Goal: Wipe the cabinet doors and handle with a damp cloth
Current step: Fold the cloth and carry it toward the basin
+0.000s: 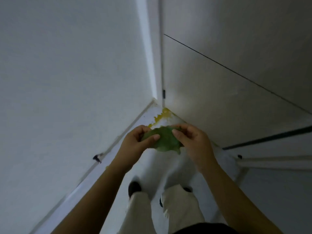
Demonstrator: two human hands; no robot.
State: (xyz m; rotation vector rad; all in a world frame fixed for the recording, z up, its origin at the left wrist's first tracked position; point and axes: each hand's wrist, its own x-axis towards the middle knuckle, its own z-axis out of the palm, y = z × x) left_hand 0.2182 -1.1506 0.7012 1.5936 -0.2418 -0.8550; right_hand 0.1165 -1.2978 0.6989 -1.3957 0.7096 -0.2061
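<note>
Currently I am holding one green cloth [166, 140], bunched and crumpled, between both hands out in front of me, above the floor and clear of every surface. Item: my left hand [137, 143] is gripping the cloth's left end, fingers curled round it and thumb lying across the top. Item: my right hand [192, 141] is pinching the right end, thumb on the near face and fingers curling over the far edge; a loose corner of the fabric is hanging down between my two wrists. Item: pale cabinet doors [236, 65] are standing to my right, crossed by a thin dark seam that is running down toward the right edge, with a small dark fitting [163, 94] sitting on the vertical edge near the corner; the cloth is not touching the doors. Item: a plain white wall [67, 65] is filling the left side. Item: a yellow patch [163, 116] is lying on the floor in the corner where wall and cabinet meet, just beyond my hands. Item: a small dark metal piece [97, 157] is sitting at the foot of the wall on the left. Item: my light trousers [179, 205] and dark shoes [134, 187] are showing below my forearms.
</note>
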